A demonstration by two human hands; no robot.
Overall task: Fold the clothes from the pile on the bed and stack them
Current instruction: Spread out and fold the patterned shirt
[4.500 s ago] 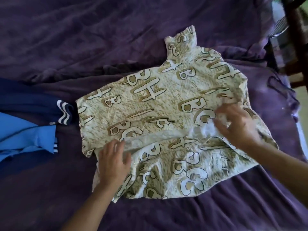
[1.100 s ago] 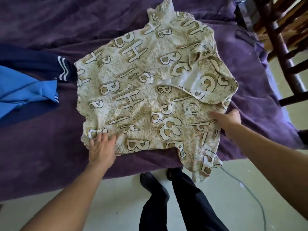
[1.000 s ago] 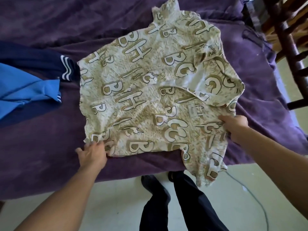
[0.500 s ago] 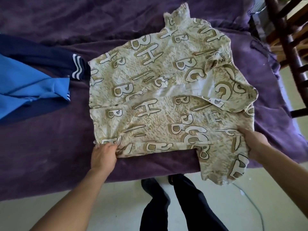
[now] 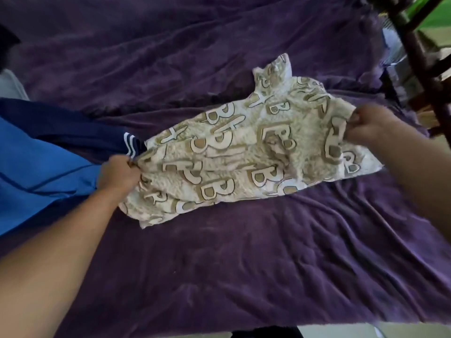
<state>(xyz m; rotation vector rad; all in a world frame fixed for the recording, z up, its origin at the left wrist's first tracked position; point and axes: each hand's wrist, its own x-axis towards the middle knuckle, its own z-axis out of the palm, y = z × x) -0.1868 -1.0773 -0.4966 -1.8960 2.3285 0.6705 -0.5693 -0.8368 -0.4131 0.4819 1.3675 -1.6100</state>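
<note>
Both hands have the shirt (image 5: 244, 154), mid-bed (image 5: 268, 264). The left hand (image 5: 119, 174) bunches one end beside the blue garment (image 5: 36, 167) at the left edge, and the right hand (image 5: 373, 125) pinches the other. The middle's slack and rumpled, so this fold could land crooked and trap creases.

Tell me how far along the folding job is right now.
Done: hard to say; a blue garment lies flat at the left, its fold unclear. In hand: the letter-print shirt, gripped at one end by the left hand and pinched at the other by the right hand, looks doubled lengthwise but rumpled. Left: finish folding it and stack it.
</note>
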